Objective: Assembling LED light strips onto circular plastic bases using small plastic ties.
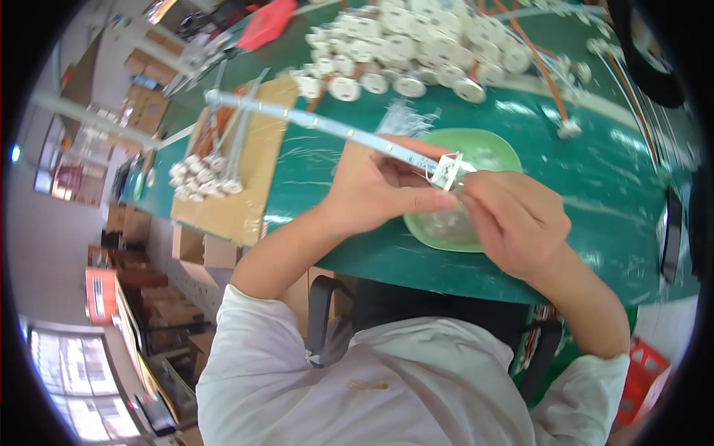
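Note:
A long, pale LED light strip [320,123] with small yellowish chips slants from the upper left down to a white end piece [447,172]. My left hand [372,186] is closed round the strip near that end, its thumb beneath the white piece. Close against the same end piece, my right hand [517,219] is pinched together. Its fingertips hide whatever small thing they may hold. Below both hands, a light green bowl [500,141] stands on the table, with clear, shiny small pieces inside that I cannot make out.
A large heap of white round-ended parts [401,48] covers the back of the green table [595,230]. At left, more white-ended pieces [204,177] lie on cardboard [264,149]. A bundle of thin white strands [405,119] lies behind the bowl. Orange strips [547,82] stick out back right.

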A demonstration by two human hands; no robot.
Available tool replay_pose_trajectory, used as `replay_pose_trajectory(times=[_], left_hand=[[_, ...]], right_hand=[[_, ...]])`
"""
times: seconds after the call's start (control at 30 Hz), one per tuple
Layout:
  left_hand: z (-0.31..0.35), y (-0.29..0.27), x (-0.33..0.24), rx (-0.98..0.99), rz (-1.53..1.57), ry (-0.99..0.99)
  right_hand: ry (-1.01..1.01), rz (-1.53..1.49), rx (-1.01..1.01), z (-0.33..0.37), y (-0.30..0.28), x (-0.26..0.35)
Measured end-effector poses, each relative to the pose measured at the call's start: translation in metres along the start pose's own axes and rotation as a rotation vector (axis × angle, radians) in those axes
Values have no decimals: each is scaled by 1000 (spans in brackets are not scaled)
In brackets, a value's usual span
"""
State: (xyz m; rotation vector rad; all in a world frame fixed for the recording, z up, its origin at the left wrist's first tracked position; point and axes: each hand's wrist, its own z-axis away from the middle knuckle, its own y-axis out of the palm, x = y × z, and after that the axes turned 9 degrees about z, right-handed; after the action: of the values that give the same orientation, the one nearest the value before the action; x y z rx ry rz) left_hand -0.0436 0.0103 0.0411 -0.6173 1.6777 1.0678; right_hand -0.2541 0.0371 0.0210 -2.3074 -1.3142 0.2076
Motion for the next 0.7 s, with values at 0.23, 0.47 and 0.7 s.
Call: replay_pose_trajectory(times=[0.23, 0.47, 0.7], left_hand=[[30, -135, -136, -147, -1026, -514], [84, -199, -146, -341, -1549, -985], [98, -160, -103, -229, -2158, 94]], right_hand=[[106, 34, -24, -5, -10, 4], [27, -9, 80, -5, -12, 1], [64, 27, 22, 0, -12, -4]])
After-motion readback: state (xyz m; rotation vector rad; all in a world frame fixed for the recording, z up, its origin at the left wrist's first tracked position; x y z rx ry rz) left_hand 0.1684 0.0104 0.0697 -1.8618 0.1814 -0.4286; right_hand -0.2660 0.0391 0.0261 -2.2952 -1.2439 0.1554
